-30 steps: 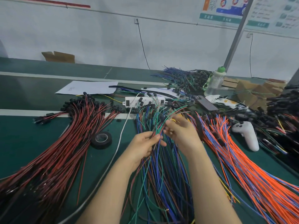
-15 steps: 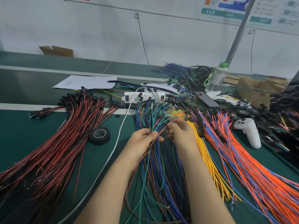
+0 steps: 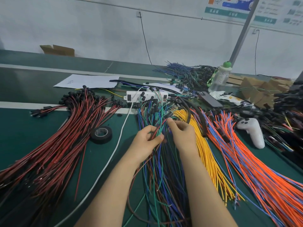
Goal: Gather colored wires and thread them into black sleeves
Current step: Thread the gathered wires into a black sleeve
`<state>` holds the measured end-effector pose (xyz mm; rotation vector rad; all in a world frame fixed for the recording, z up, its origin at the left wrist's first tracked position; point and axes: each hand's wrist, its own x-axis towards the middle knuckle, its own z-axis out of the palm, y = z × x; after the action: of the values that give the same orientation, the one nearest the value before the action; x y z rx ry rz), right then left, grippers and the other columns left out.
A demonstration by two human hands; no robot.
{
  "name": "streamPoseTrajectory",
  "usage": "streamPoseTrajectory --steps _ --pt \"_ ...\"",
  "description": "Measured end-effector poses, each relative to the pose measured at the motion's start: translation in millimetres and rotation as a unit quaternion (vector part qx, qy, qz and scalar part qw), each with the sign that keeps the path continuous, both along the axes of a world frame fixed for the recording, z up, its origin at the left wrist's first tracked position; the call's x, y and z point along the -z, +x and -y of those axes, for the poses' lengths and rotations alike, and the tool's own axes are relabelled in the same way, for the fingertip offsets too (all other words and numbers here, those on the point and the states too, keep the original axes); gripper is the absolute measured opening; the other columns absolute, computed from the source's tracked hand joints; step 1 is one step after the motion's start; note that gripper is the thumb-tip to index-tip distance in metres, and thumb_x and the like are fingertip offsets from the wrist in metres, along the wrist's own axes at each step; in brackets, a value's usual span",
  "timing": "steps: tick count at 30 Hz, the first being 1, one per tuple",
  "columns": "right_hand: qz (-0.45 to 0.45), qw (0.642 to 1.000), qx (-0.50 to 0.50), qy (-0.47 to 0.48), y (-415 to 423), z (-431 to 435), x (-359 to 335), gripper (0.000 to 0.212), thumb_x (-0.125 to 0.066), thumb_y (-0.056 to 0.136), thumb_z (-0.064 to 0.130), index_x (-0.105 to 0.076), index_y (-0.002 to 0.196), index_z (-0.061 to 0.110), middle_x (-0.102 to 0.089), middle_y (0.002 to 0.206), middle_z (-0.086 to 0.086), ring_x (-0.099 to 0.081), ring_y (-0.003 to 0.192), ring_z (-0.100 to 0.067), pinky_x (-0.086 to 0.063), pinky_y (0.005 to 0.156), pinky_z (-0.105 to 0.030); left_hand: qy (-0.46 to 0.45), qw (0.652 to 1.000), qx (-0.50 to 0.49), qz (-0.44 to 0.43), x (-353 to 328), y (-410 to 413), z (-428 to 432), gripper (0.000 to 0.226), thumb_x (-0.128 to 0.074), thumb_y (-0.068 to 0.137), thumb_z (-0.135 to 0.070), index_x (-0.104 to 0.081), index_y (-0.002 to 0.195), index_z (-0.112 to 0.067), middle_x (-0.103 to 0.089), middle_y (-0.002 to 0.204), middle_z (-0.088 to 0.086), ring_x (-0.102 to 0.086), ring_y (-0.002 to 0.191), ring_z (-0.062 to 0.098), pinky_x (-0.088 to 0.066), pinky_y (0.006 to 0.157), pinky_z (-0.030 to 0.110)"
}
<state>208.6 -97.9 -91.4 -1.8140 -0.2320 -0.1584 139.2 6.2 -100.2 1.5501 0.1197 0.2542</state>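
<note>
A mixed bundle of blue, green and brown wires [image 3: 164,174] runs down the middle of the green table, its far ends capped with small black sleeves [image 3: 153,102]. My left hand [image 3: 146,141] pinches a few green and brown wires from this bundle between thumb and fingers. My right hand [image 3: 182,133] is just to the right of it, its fingertips closed on the same wires a little higher up. Yellow wires [image 3: 211,159] lie right of my right forearm, with a long black sleeve tube [image 3: 188,110] curving over their far ends.
Red and black wires [image 3: 54,145] with black caps fan out on the left, near a roll of black tape [image 3: 101,134]. Orange and blue wires [image 3: 255,164] cover the right. A white power strip [image 3: 146,96], its white cable, a white controller [image 3: 250,130] and a bottle [image 3: 219,77] stand beyond.
The view has shifted so the yellow wires show right of my right arm. Both hands stay together on the mixed bundle, the left thumb now pressing wires against the fingers.
</note>
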Motion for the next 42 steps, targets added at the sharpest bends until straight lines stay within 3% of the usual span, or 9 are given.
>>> streamPoseTrajectory --steps 6,11,13,19,28,34,37,39,42 --pt "-0.155 0.977 -0.055 0.138 -3.0 4.8 -3.0 0.025 -0.064 0.091 0.022 -0.064 0.067 0.015 -0.045 0.040 0.012 -0.032 0.034 -0.003 -0.027 0.036 -0.015 0.054 0.998 0.023 0.011 3.0 0.0 -2.4 0.004 -0.059 0.092 -0.016 -0.057 0.089 -0.015 -0.068 0.076 -0.002 -0.053 0.052 -0.011 -0.034 0.045 0.003" --pt "-0.212 0.948 -0.072 0.225 -1.9 6.3 -6.3 0.021 -0.060 0.090 0.011 -0.055 0.070 0.012 -0.038 0.053 0.005 -0.026 0.038 -0.006 -0.020 0.036 -0.017 0.008 1.000 -0.014 0.020 4.2 4.9 -3.0 0.017 -0.052 0.095 -0.024 -0.061 0.084 -0.016 -0.070 0.069 -0.006 -0.058 0.059 -0.003 -0.043 0.063 0.011" --pt "-0.247 0.924 -0.086 0.279 -0.6 5.8 -6.6 0.021 -0.059 0.090 0.008 -0.051 0.071 0.014 -0.037 0.057 0.002 -0.026 0.037 -0.005 -0.020 0.034 -0.017 -0.003 1.000 -0.013 0.009 4.4 5.0 -3.0 0.017 -0.053 0.095 -0.024 -0.061 0.081 -0.018 -0.070 0.069 -0.007 -0.050 0.046 -0.003 -0.039 0.049 0.012" --pt "-0.188 0.964 -0.091 0.166 1.0 8.1 -3.1 0.025 -0.061 0.091 0.014 -0.051 0.068 0.015 -0.029 0.056 0.002 -0.023 0.044 -0.009 -0.018 0.039 -0.019 -0.010 0.999 -0.038 -0.010 2.0 5.2 -4.9 0.018 -0.056 0.094 -0.021 -0.059 0.077 -0.015 -0.070 0.065 -0.005 -0.033 0.034 0.000 -0.025 0.038 0.016" --pt "-0.128 0.981 -0.042 0.141 -0.4 1.6 -0.6 0.028 -0.062 0.090 0.015 -0.049 0.065 0.016 -0.034 0.046 0.012 -0.030 0.051 -0.011 -0.027 0.052 -0.025 -0.059 0.997 -0.037 -0.028 2.9 7.0 -6.7 0.024 -0.054 0.094 -0.021 -0.049 0.071 -0.017 -0.073 0.078 0.004 -0.021 0.030 0.006 -0.018 0.036 0.015" --pt "-0.056 0.997 0.007 0.060 0.0 0.6 -0.2 0.012 -0.069 0.085 0.014 -0.058 0.089 0.011 -0.055 0.073 0.000 -0.047 0.060 -0.011 -0.036 0.055 -0.023 -0.021 0.999 -0.027 -0.002 6.0 5.7 -5.5 0.022 -0.055 0.094 -0.020 -0.052 0.073 -0.016 -0.072 0.075 0.001 -0.050 0.045 0.003 -0.036 0.045 0.013" --pt "-0.081 0.996 -0.023 0.042 -0.8 2.1 -2.8 0.017 -0.065 0.089 0.023 -0.064 0.075 0.014 -0.051 0.046 0.015 -0.044 0.047 -0.001 -0.031 0.049 -0.018 -0.011 1.000 -0.021 0.014 7.2 6.4 -3.8 0.017 -0.055 0.094 -0.016 -0.055 0.077 -0.012 -0.071 0.073 -0.001 -0.056 0.062 0.010 -0.043 0.065 0.021" --pt "-0.115 0.991 -0.036 0.056 -2.1 3.9 -3.3 0.025 -0.065 0.090 0.026 -0.060 0.070 0.011 -0.036 0.034 0.013 -0.032 0.035 -0.001 -0.026 0.044 -0.015 0.014 1.000 -0.017 0.022 7.6 5.7 -3.1 0.018 -0.055 0.094 -0.015 -0.056 0.076 -0.014 -0.069 0.074 0.000 -0.053 0.053 -0.002 -0.039 0.058 0.013" --pt "-0.121 0.983 -0.034 0.130 -2.6 2.2 -3.0 0.029 -0.066 0.088 0.016 -0.051 0.064 0.011 -0.030 0.042 0.009 -0.023 0.037 -0.005 -0.025 0.040 -0.013 0.034 0.999 -0.018 0.020 8.0 5.2 -2.6 0.017 -0.056 0.093 -0.015 -0.057 0.076 -0.015 -0.068 0.073 -0.001 -0.054 0.055 -0.004 -0.039 0.057 0.010"
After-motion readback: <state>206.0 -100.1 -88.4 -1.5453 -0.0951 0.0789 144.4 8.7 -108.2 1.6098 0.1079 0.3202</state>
